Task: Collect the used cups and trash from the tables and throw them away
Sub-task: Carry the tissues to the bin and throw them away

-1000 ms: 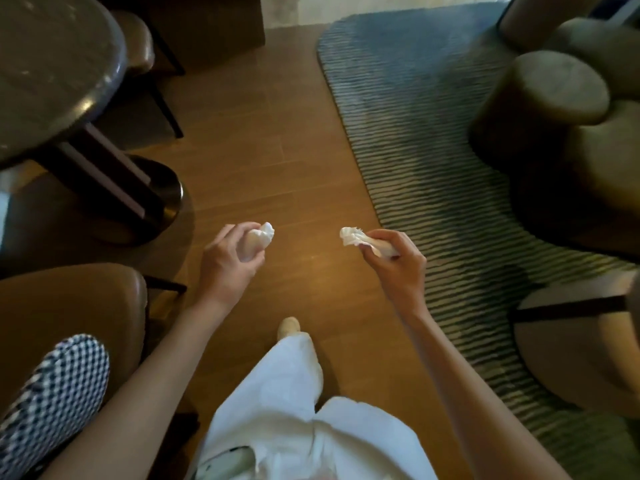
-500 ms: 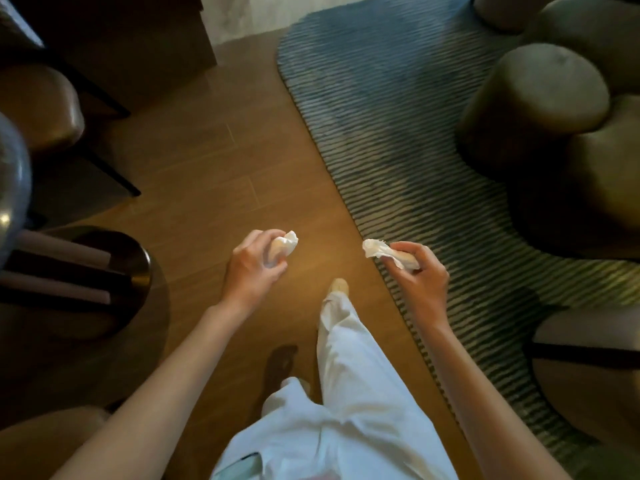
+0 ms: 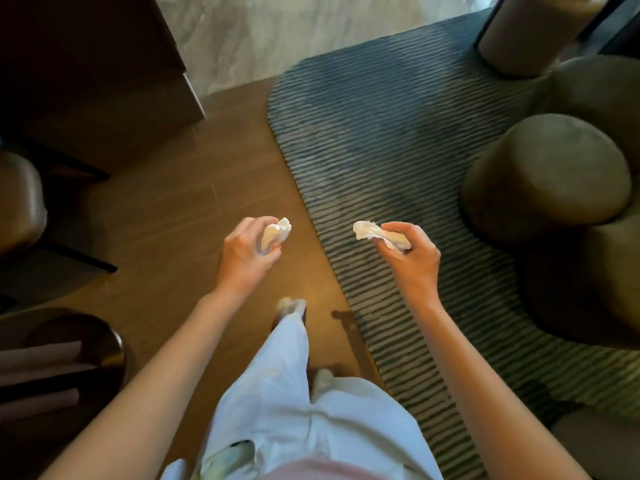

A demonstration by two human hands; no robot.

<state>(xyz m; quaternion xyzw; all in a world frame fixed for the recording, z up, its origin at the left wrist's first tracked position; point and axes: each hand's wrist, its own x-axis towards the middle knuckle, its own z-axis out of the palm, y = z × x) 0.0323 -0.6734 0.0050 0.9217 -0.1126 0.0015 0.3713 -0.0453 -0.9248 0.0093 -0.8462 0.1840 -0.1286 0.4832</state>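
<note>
One head-worn wide-angle view looks steeply down past the person's arms at the floor close below.

Café or lounge: round pouf seats on striped rug, wood floor, pedestal table base.

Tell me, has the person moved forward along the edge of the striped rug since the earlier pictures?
Yes. The left hand and right hand, each gripping a crumpled tissue, advanced along the striped rug toward the pale floor.
</note>
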